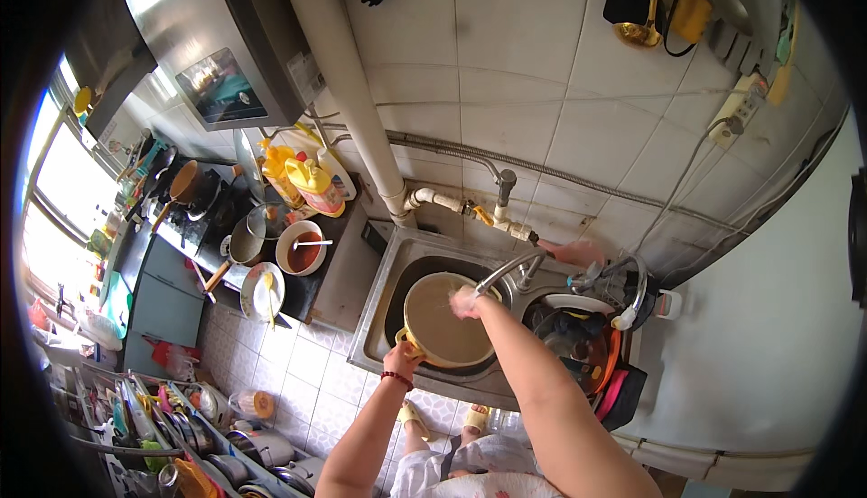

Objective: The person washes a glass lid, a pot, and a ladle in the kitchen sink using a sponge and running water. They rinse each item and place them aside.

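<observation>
A large round pot with yellow handles (447, 322) sits in the left basin of the steel sink (372, 335), holding cloudy liquid. My left hand (403, 357), with a red bead bracelet at the wrist, grips the pot's near left handle. Over the liquid, under the mouth of the curved faucet (504, 271), is my right hand (465, 302); it looks wet, and whether it holds anything I cannot tell. A yellow-levered valve (483, 215) is on the wall pipe behind the sink.
An orange-rimmed basin (613, 356) with dark items fills the right sink side. Left of the sink, the counter carries a bowl of red sauce (300, 248), a plate (263, 293), a saucepan (247, 240) and yellow bottles (315, 186). A rack of pots (264, 447) stands lower left.
</observation>
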`<state>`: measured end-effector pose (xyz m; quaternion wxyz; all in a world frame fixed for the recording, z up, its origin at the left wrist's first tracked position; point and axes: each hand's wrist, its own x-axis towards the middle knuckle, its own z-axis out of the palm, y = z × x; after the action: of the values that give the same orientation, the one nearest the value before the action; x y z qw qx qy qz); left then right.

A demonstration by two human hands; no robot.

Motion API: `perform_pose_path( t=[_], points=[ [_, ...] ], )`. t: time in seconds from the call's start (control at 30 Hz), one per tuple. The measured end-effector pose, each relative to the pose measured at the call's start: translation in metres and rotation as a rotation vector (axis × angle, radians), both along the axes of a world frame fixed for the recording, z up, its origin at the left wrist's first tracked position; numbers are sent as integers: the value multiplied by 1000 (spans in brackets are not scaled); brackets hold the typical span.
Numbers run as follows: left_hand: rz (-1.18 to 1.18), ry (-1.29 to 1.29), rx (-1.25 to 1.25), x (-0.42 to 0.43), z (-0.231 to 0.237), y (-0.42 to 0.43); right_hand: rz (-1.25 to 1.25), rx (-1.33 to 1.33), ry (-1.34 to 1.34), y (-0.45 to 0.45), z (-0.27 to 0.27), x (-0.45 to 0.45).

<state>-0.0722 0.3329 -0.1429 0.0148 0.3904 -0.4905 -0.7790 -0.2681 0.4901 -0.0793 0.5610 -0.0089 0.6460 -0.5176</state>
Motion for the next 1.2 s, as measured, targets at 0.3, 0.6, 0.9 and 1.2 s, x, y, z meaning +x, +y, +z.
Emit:
perform_pose_path(
  t=[0.3,0.6,0.9,1.2],
  points=[
    [-78,16,-112,-24,24,20,-613,-613,-57,14,-44,-11],
    [113,-72,121,-29,-7,-8,497,230,79,8,-9,0],
    [-44,-93,-102,-48,13,0,-236,-160,28,4,-44,3],
    [-808,324,-1249,-107,40,29,-569,-532,-231,48,-41,-2]
  ],
)
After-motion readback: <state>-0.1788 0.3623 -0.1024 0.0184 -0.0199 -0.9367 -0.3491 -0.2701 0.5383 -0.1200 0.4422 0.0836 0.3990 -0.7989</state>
